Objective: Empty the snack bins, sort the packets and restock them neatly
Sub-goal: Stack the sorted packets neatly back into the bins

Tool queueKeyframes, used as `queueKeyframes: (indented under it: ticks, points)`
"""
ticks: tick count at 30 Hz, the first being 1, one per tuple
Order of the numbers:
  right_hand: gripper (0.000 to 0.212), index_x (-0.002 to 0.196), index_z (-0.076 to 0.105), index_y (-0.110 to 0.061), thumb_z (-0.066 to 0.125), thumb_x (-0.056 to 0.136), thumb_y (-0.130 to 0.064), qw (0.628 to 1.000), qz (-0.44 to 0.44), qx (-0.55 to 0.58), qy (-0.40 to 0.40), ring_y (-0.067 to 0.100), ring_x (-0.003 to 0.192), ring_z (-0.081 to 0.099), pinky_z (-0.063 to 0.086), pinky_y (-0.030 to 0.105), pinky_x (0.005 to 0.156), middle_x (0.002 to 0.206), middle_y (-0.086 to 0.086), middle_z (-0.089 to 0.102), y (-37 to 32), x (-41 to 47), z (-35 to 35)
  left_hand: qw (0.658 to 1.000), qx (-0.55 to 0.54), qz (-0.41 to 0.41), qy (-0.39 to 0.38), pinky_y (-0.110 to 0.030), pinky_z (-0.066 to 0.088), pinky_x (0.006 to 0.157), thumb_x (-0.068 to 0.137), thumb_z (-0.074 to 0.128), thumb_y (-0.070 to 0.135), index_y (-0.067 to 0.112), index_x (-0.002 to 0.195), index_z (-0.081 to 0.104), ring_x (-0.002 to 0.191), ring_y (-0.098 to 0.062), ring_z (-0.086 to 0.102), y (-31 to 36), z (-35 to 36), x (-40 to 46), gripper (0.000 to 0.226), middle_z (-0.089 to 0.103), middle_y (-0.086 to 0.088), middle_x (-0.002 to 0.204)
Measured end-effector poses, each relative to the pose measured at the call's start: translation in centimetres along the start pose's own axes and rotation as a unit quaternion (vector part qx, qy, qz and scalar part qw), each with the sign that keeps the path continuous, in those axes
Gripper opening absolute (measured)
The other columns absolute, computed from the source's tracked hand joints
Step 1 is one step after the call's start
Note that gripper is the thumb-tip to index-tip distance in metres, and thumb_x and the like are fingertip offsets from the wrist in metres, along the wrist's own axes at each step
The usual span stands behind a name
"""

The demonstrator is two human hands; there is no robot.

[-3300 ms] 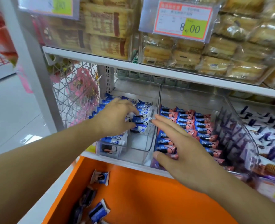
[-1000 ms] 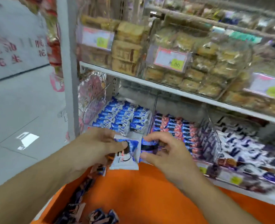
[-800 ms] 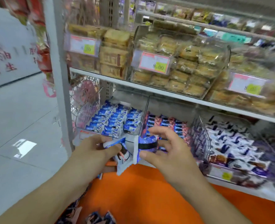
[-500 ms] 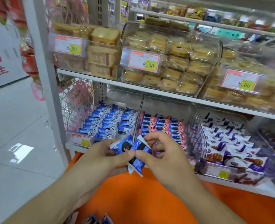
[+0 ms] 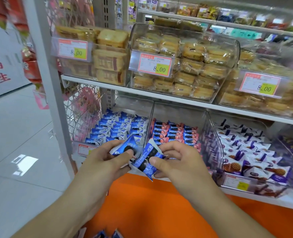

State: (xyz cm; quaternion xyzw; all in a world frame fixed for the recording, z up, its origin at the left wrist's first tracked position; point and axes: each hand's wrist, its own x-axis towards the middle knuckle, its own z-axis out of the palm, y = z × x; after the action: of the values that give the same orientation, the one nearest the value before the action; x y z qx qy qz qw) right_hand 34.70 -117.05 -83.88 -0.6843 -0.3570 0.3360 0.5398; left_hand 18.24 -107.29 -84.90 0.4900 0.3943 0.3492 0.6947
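Left hand (image 5: 106, 160): grip pinching a blue-and-white packet (image 5: 125, 148) between thumb and fingers. Right hand (image 5: 178, 160): grip pinching a darker blue packet (image 5: 146, 161), tilted, touching the first. Beyond both grips, on the lower shelf: clear bin of blue packets (image 5: 118, 127); beside it, bin of pink packets (image 5: 175, 133); farther right, bin of white-purple packets (image 5: 245, 148). Below the grips: orange counter (image 5: 159, 203).

Two blue packets (image 5: 143, 158) printed with dark cookies are tilted, overlapping, in front of the bins. Blue packets (image 5: 118, 128) fill the left bin; pink ones (image 5: 175, 133) lie in rows in the next
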Motion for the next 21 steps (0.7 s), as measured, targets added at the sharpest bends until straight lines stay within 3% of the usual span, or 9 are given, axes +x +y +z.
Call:
queueKeyframes:
  ticks: [2,4,6,8,10,12,16,21]
  points:
    - [0.017,0.098,0.072,-0.014,0.083,0.088,-0.008,1.0,-0.016,-0.005,0.014,0.021,0.072,0.076,0.063,0.034,0.064,0.088,0.0,0.076,-0.4,-0.1,-0.2,0.998,0.047,0.031,0.033,-0.04,0.059,0.093,0.087,0.08,0.02,0.034,0.117,0.071,0.086,-0.019,0.078,0.1,-0.3,0.0,0.034,0.076,-0.001,0.084]
    - [0.017,0.09,0.071,-0.023,0.086,0.085,-0.016,0.994,-0.062,-0.063,0.058,0.02,0.074,0.072,0.062,0.038,0.066,0.086,-0.004,0.074,-0.3,-0.2,-0.2,0.994,0.086,0.049,0.037,-0.041,0.058,0.094,0.088,0.08,0.026,0.041,0.113,0.071,0.088,-0.017,0.078,0.0,-0.5,-0.1,0.03,0.078,0.01,0.086]
    - [0.022,0.084,0.067,-0.029,0.088,0.081,-0.025,0.976,-0.12,-0.141,0.116,0.014,0.077,0.065,0.057,0.032,0.066,0.084,-0.009,0.069,0.0,-0.3,0.2,0.995,0.082,0.05,0.017,-0.031,0.061,0.083,0.091,0.076,0.025,0.043,0.108,0.07,0.091,-0.015,0.078,-0.1,-0.2,-0.4,0.025,0.078,0.017,0.088]
    - [0.028,0.085,0.065,-0.031,0.091,0.075,-0.034,0.965,-0.158,-0.176,0.112,0.014,0.076,0.06,0.055,0.031,0.064,0.084,-0.009,0.064,0.3,-0.6,1.0,0.999,0.028,0.02,-0.029,-0.029,0.064,0.078,0.098,0.068,0.016,0.033,0.112,0.073,0.095,-0.02,0.078,-0.3,0.7,-1.0,0.022,0.08,0.006,0.093]
    - [0.035,0.092,0.067,-0.032,0.095,0.07,-0.034,0.976,-0.156,-0.145,0.051,0.015,0.076,0.059,0.056,0.031,0.066,0.091,-0.009,0.061,0.6,-0.9,1.6,0.997,-0.034,-0.015,-0.064,-0.043,0.063,0.09,0.103,0.058,0.008,0.011,0.118,0.074,0.101,-0.032,0.076,-0.4,1.2,-1.3,0.022,0.079,-0.015,0.103]
    - [0.037,0.104,0.071,-0.035,0.093,0.075,-0.023,0.984,-0.142,-0.109,-0.007,0.013,0.085,0.063,0.057,0.026,0.074,0.1,-0.015,0.058,0.5,-1.0,1.6,0.992,-0.102,-0.052,-0.052,-0.05,0.06,0.094,0.102,0.056,0.008,0.002,0.117,0.072,0.102,-0.041,0.074,-0.4,0.8,-0.9,0.023,0.076,-0.024,0.107]
    - [0.047,0.113,0.075,-0.039,0.083,0.084,-0.002,0.978,-0.165,-0.128,-0.029,0.014,0.094,0.062,0.056,0.026,0.08,0.112,-0.017,0.057,0.2,-0.9,0.6,0.982,-0.144,-0.074,-0.099,-0.045,0.062,0.089,0.097,0.062,0.024,0.004,0.116,0.076,0.105,-0.042,0.073,0.2,0.1,-0.7,0.03,0.075,-0.023,0.115]
    - [0.047,0.117,0.07,-0.046,0.09,0.08,-0.025,0.953,-0.195,-0.233,0.012,-0.003,0.106,0.056,0.043,0.01,0.084,0.118,-0.021,0.061,0.0,-1.1,0.7,0.986,-0.102,-0.039,-0.128,-0.045,0.06,0.095,0.093,0.066,0.011,0.008,0.12,0.073,0.106,-0.035,0.074,-0.1,0.4,-1.2,0.028,0.076,-0.017,0.115]
